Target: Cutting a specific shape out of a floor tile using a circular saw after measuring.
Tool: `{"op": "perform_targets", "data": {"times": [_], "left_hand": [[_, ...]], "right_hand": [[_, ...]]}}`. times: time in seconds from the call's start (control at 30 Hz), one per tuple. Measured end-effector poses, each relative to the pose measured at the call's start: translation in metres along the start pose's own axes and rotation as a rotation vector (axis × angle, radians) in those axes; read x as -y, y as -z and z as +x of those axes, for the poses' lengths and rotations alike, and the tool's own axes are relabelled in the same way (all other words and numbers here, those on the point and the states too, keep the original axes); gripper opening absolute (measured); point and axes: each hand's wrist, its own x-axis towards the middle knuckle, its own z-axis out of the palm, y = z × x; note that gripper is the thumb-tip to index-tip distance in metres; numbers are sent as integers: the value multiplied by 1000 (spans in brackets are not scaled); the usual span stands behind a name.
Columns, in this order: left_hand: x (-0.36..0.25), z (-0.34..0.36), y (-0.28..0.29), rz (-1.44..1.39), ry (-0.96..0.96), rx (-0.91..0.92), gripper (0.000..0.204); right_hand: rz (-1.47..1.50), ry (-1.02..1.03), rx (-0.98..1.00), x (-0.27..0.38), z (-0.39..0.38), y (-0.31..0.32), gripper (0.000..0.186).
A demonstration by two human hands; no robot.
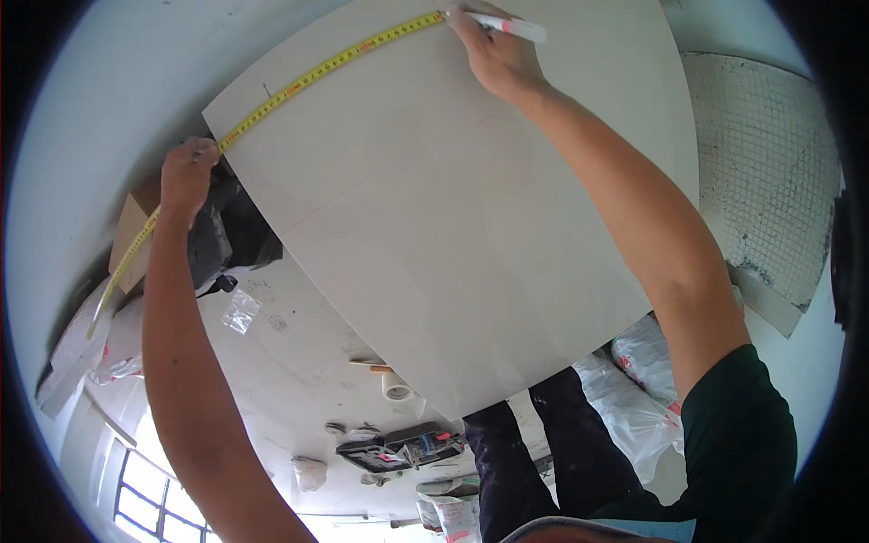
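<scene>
A large pale tile slab [398, 217] lies in front of me, with faint red lines and a short dark mark near its far left edge. A yellow tape measure [335, 61] stretches along the slab's far edge. My left hand [187, 176] is closed on the tape at the slab's left corner, and the loose length hangs down beyond the wrist. At the other end of the stretched tape is my right hand [502, 59], its fingers closed around a white marker pen [516, 28] with a pink band. The fingertips touch the slab by the tape's end.
A panel with a gridded back [765, 172] leans at the right. Plastic bags [634, 398] sit by my legs. On the floor are an open dark tool case [398, 450], a roll of tape [396, 387] and a clear wrapper [241, 311]. A cardboard box [131, 235] stands left.
</scene>
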Motion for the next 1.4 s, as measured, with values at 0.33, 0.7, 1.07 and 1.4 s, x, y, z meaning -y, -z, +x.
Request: {"op": "perform_targets", "data": {"times": [0.33, 0.7, 1.07, 1.4], "left_hand": [[-23, -105, -50, -45, -14, 1, 19], [-35, -197, -44, -108, 8, 9, 18], [-216, -466, -92, -249, 206, 253, 48], [-260, -633, -112, -1080, 504, 521, 25]], "right_hand": [[-82, -208, 57, 22, -107, 41, 26], [-22, -318, -9, 54, -126, 70, 22], [-166, -42, 1418, 233, -324, 124, 23], [52, 401, 1620, 303, -370, 173, 19]]}}
